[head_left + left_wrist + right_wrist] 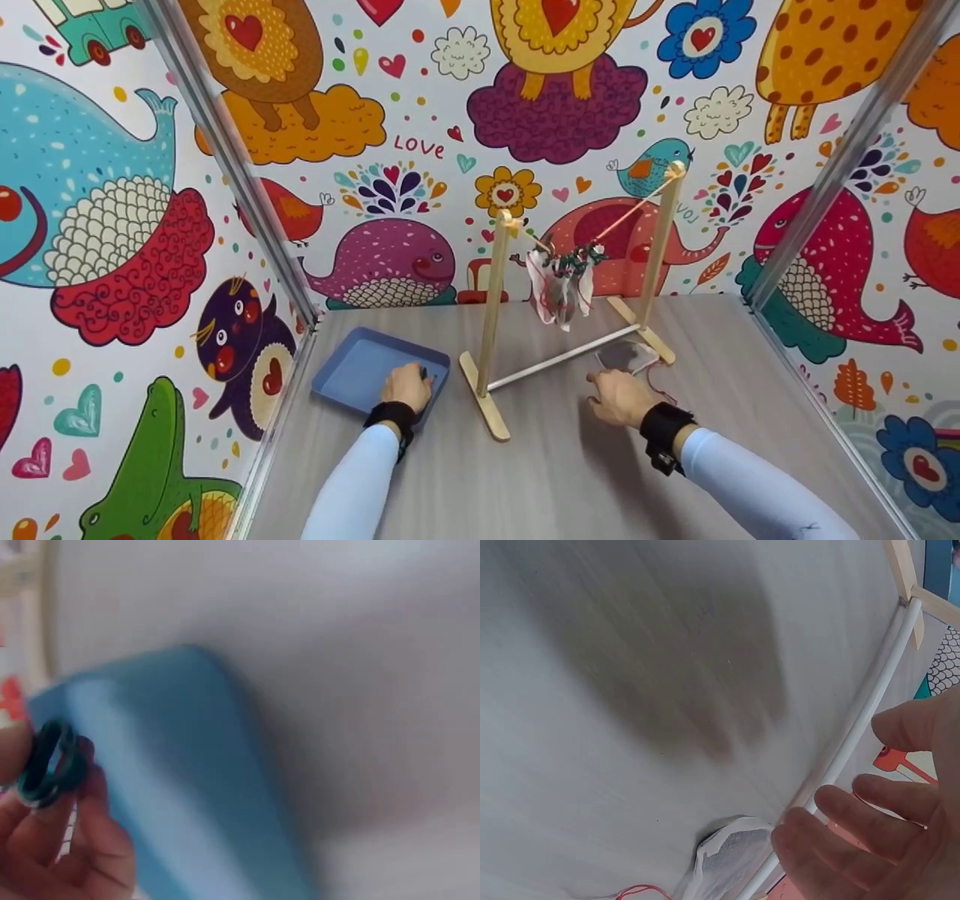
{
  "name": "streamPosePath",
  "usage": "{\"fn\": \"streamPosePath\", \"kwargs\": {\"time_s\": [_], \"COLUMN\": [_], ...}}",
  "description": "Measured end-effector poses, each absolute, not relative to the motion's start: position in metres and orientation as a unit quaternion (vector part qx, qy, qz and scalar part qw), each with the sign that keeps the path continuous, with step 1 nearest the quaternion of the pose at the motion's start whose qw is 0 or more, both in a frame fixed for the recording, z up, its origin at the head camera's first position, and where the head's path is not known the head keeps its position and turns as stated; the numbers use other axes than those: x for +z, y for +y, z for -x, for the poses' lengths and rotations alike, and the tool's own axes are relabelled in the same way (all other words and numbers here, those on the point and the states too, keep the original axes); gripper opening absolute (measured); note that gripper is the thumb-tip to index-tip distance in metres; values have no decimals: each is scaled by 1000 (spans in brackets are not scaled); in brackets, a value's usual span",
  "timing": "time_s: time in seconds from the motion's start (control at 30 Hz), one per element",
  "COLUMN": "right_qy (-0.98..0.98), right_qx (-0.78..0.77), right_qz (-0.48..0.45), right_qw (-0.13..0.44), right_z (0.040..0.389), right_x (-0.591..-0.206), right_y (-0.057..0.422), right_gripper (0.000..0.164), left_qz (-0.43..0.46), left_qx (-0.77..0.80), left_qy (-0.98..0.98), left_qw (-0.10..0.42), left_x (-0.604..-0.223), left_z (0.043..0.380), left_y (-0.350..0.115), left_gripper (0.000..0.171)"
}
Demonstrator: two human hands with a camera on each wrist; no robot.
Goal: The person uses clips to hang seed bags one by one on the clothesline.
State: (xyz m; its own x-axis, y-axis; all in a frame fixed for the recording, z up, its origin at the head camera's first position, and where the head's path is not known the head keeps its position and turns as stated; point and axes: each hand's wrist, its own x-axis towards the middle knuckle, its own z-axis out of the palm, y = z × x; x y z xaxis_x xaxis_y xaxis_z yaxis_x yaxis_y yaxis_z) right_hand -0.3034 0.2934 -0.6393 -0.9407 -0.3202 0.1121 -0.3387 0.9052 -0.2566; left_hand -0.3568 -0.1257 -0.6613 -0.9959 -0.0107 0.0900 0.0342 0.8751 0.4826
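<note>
My left hand is over the right side of a blue tray and pinches a small dark green clip-like piece between thumb and fingers. Its exact kind is hard to tell. My right hand, fingers loosely bent and holding nothing, hovers just in front of a small sheer mesh pouch with a red cord. That pouch lies flat on the table beside the rack's white bar. Between two wooden posts, a cord carries several similar pouches, with dark green pieces at their tops.
The wooden rack stands mid-table, its flat feet sticking out toward me. Patterned panels with metal frame posts enclose the grey table at the back and sides.
</note>
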Motion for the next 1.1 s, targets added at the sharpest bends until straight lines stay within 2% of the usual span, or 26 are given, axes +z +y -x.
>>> {"fn": "streamPosePath", "kwargs": {"time_s": [0.1, 0.17, 0.43, 0.7, 0.83, 0.97, 1.1], "right_qy": [-974, -971, -934, -915, -906, -893, -894], "right_qx": [147, 159, 195, 203, 205, 210, 196], "right_qz": [-169, -172, -281, -338, -359, -379, -384], "right_qw": [41, 41, 97, 89, 96, 117, 121], "right_z": [304, 303, 301, 299, 299, 299, 300], "right_x": [-637, -635, -633, -633, -637, -643, -647], "right_y": [290, 288, 280, 267, 268, 272, 277], "right_gripper": [31, 29, 24, 53, 42, 27, 20], "left_qz": [51, 83, 175, 201, 209, 208, 209], "left_qx": [-268, -286, -352, -405, -430, -443, -432], "left_qy": [-959, -952, -919, -881, -859, -850, -857], "left_qw": [81, 76, -20, -137, -184, -196, -190], "left_x": [-642, -629, -609, -614, -615, -619, -630], "left_z": [358, 357, 338, 321, 314, 312, 313], "left_y": [-112, -101, -43, 26, 43, 52, 60], "left_gripper": [19, 19, 21, 24, 20, 20, 20]}}
